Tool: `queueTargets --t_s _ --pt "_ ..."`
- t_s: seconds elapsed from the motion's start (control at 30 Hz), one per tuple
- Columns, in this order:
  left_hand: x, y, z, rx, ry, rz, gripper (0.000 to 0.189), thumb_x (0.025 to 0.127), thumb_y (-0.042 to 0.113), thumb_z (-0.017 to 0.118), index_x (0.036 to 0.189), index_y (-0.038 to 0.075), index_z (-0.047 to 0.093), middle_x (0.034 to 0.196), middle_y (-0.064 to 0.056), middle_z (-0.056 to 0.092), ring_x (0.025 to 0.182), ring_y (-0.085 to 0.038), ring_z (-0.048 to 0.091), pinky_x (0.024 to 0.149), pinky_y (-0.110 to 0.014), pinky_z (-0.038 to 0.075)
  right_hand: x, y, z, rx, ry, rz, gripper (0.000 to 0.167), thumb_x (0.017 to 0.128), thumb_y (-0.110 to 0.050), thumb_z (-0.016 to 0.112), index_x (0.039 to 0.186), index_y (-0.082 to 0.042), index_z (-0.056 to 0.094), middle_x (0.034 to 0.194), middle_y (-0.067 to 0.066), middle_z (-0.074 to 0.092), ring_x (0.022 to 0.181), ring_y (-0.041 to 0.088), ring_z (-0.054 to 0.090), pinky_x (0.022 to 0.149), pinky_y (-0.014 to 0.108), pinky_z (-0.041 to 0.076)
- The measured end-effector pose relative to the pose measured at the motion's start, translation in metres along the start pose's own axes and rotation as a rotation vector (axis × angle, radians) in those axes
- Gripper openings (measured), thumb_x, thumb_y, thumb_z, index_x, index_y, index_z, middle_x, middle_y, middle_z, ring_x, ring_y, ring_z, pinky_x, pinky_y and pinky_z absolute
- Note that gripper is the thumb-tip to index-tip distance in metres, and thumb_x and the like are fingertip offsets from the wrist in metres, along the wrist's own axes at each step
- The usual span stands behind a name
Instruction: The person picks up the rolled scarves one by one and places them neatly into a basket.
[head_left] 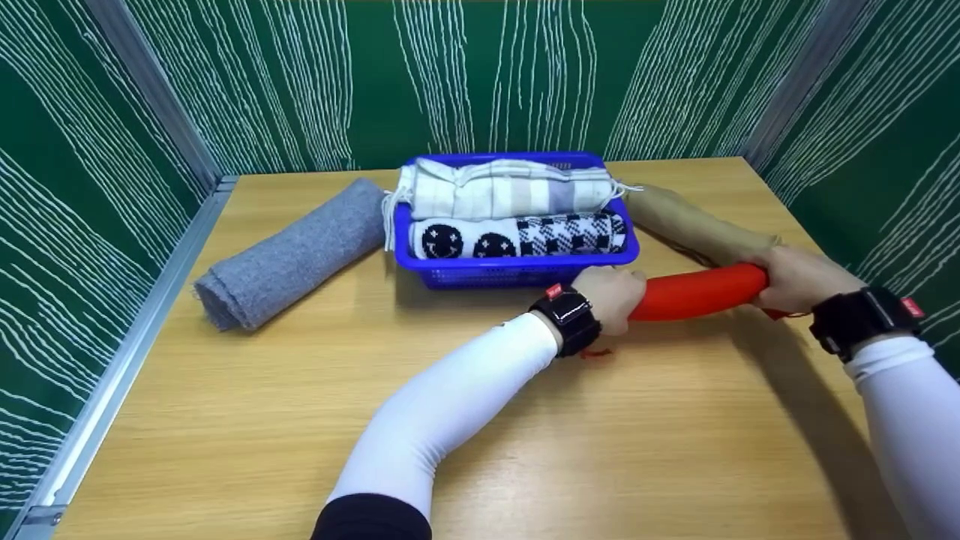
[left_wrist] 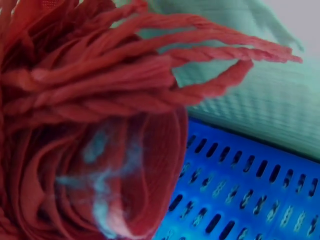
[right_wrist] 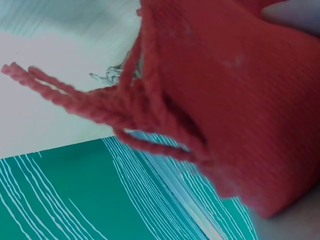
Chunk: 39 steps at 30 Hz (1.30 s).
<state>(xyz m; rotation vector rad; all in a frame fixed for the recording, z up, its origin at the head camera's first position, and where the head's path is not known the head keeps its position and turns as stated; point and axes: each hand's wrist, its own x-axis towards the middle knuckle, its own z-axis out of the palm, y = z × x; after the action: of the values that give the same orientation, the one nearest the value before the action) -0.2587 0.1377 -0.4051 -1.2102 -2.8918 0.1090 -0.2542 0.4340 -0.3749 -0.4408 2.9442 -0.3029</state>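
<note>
One red rolled cloth (head_left: 697, 292), fringed at both ends, lies near the front right corner of a blue basket (head_left: 487, 277) and before an olive roll (head_left: 690, 221), gripped at its left end by the left hand (head_left: 613, 296) and at its right end by the right hand (head_left: 802, 277); long axis runs left to right, right end angled slightly away from the person. One grey roll (head_left: 300, 255) rests on the table (head_left: 300, 420) left of the basket, slanting, coiled end pointing nearer and leftward.
</note>
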Motion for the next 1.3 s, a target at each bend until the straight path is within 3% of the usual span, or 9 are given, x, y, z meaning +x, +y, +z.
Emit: queueTargets --t_s 0.57,0.77,1.07,1.3 --pt "-0.001 -0.003 -0.01 -0.015 -0.022 0.009 0.045 0.094 0.031 0.079 0.135 0.015 0.065 0.126 0.004 0.072 0.112 -0.017 0.072 0.094 -0.035 0.061 -0.004 -0.006 -0.008 -0.008 -0.012 0.064 0.035 0.082 0.001 0.075 0.115 -0.006 0.071 0.092 0.013 0.068 0.074 0.026 0.061 0.059 0.036 0.052" --pt "-0.001 -0.008 -0.013 -0.032 -0.037 0.02 0.045 0.093 0.031 0.08 0.133 0.016 0.066 0.124 0.004 0.074 0.112 -0.017 0.072 0.094 -0.035 0.061 -0.005 -0.011 -0.012 -0.027 -0.002 0.057 0.037 0.082 0.0 0.078 0.118 -0.006 0.071 0.096 0.015 0.068 0.079 0.028 0.061 0.061 0.036 0.051" --pt "-0.012 -0.01 -0.023 -0.019 -0.005 0.006 0.036 0.095 0.031 0.078 0.126 0.017 0.068 0.12 0.002 0.077 0.11 -0.019 0.075 0.094 -0.037 0.063 -0.004 -0.014 -0.015 -0.051 0.023 0.016 0.036 0.081 0.0 0.077 0.116 -0.008 0.071 0.097 0.015 0.067 0.083 0.031 0.06 0.061 0.036 0.05" --pt "-0.014 -0.012 -0.03 -0.004 -0.001 -0.009 0.047 0.092 0.03 0.078 0.134 0.016 0.064 0.123 0.002 0.076 0.111 -0.02 0.074 0.093 -0.038 0.063 -0.004 -0.016 -0.015 -0.039 0.029 0.016 0.035 0.083 -0.001 0.077 0.117 -0.01 0.071 0.098 0.014 0.068 0.083 0.03 0.06 0.062 0.036 0.05"
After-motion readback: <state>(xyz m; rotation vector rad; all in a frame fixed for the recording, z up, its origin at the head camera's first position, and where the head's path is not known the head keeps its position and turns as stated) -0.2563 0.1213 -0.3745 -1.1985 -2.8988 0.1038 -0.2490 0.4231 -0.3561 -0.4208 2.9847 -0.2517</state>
